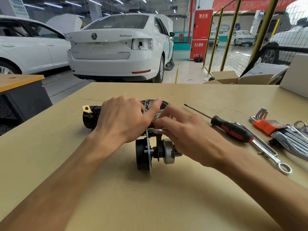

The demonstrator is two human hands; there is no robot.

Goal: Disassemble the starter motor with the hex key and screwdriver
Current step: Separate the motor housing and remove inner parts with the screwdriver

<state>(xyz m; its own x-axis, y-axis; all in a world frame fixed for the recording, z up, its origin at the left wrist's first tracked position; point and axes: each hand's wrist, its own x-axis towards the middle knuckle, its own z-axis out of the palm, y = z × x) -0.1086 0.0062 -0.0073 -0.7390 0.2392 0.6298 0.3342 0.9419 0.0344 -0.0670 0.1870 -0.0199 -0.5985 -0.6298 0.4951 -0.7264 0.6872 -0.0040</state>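
From where I watch, the starter motor (146, 130) lies mid-table on the tan table (200, 94), its black solenoid end with a brass terminal tab pointing left and its drive gear toward me; my left hand (123, 119) is clamped over the body, fingers curled round it, forefinger stretched along the grey housing; my right hand (180, 130) pinches a small metal piece at the nose, though what exactly it is I cannot tell; I judge the motor heavy, rigid and likely greasy on the bare metal, prone to roll on its round casing, so the cylindrical body is the place to hold it, not the thin plate or the gear; further right lie the screwdriver (233, 129) with its red-and-black handle, a ring spanner (273, 157), and the hex key set (266, 124) in an orange holder, all untouched; as for writing, the white car (116, 47) behind reads SUPERB, and the red cabinet (200, 34) carries Chinese characters.
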